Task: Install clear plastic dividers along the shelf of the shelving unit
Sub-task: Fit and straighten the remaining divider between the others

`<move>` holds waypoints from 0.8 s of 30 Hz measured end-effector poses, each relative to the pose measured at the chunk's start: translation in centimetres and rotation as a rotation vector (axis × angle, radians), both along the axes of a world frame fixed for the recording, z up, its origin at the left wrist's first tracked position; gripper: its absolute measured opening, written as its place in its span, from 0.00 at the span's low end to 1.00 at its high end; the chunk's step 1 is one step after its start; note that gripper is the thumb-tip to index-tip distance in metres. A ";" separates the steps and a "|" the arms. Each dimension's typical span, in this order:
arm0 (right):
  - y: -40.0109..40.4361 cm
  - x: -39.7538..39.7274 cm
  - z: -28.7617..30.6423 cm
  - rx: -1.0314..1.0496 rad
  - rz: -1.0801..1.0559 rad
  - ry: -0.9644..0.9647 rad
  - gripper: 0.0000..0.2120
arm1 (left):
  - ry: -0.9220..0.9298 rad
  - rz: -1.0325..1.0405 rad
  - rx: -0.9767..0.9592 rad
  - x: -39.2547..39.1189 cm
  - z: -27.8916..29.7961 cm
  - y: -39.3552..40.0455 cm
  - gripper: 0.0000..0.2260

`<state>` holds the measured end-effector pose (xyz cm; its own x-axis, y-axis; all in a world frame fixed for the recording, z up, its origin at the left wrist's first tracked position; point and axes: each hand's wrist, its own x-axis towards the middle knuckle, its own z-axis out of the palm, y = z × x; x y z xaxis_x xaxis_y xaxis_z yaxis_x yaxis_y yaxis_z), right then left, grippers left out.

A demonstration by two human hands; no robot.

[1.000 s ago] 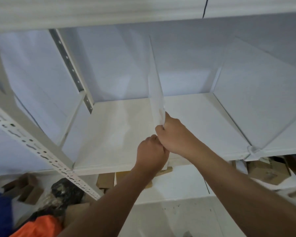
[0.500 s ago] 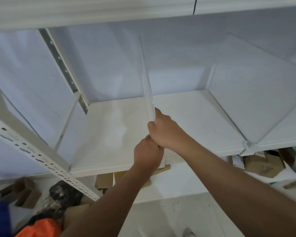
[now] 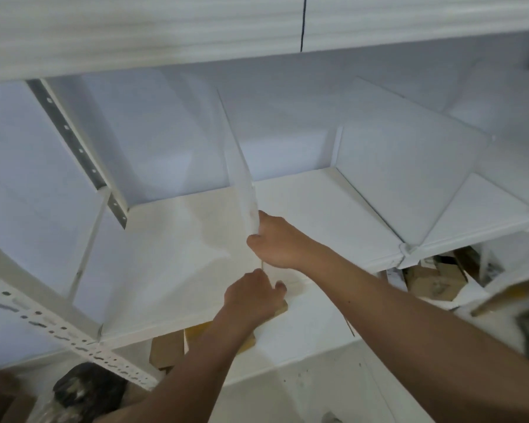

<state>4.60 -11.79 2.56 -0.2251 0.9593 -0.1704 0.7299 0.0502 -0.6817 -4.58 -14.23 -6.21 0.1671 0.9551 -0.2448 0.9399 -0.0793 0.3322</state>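
A clear plastic divider point(image 3: 240, 166) stands on edge across the white shelf point(image 3: 177, 257), running from the front lip to the back wall. My right hand point(image 3: 277, 239) grips its front edge a little above the shelf. My left hand point(image 3: 252, 296) sits lower, at the shelf's front lip under the divider's front corner, fingers curled; what they hold is hidden. To the right, two more dividers point(image 3: 409, 181) stand on the same shelf, joined to the front lip by a small clip point(image 3: 405, 250).
A perforated white upright point(image 3: 52, 328) slants across the lower left, and a grey slotted post point(image 3: 74, 148) runs up the back left. The upper shelf point(image 3: 196, 29) hangs overhead. Cardboard boxes point(image 3: 434, 279) and a dark bundle point(image 3: 89, 389) lie below.
My hands have come apart: the left one dropped to the shelf's front lip while the right stayed on the divider's front edge. The view shifted slightly.
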 end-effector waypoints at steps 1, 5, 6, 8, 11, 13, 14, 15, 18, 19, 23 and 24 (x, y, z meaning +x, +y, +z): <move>-0.2 0.3 -0.4 0.000 0.012 -0.011 0.17 | -0.011 -0.044 -0.059 0.0 0.2 -0.3 0.18; -0.4 1.8 -1.8 -0.021 0.081 -0.008 0.23 | -0.097 -0.158 -0.094 2.2 1.3 0.7 0.11; -0.4 2.5 -1.9 -0.012 0.103 -0.020 0.25 | -0.075 -0.146 -0.069 3.2 1.4 1.1 0.12; -0.2 4.3 -1.8 0.044 0.127 -0.034 0.24 | -0.104 -0.053 -0.009 4.6 1.3 2.0 0.17; 0.0 8.3 -1.8 0.104 0.146 0.004 0.22 | -0.234 0.021 0.195 6.1 1.2 2.2 0.28; 0.2 12.0 -2.3 0.099 0.178 0.005 0.23 | -0.200 0.076 0.297 8.4 1.1 2.2 0.36; 0.2 14.1 -2.8 0.078 0.182 0.000 0.24 | -0.187 0.108 0.336 10.2 1.0 2.3 0.38; 0.3 16.5 -3.4 0.048 0.187 -0.007 0.25 | -0.182 0.132 0.339 12.3 0.8 2.5 0.40; 0.3 25.0 -5.2 -0.053 0.220 -0.082 0.23 | -0.079 0.128 0.122 19.4 0.3 2.9 0.40; 0.3 27.9 -5.6 -0.078 0.219 -0.104 0.21 | -0.039 0.107 0.009 21.5 0.2 2.9 0.39; 0.7 37.1 -5.0 -0.067 0.098 -0.049 0.14 | -0.060 0.052 -0.152 28.9 0.4 2.4 0.34; 1.0 38.4 -4.4 -0.034 0.060 -0.039 0.14 | -0.064 0.056 -0.119 30.3 0.6 2.3 0.31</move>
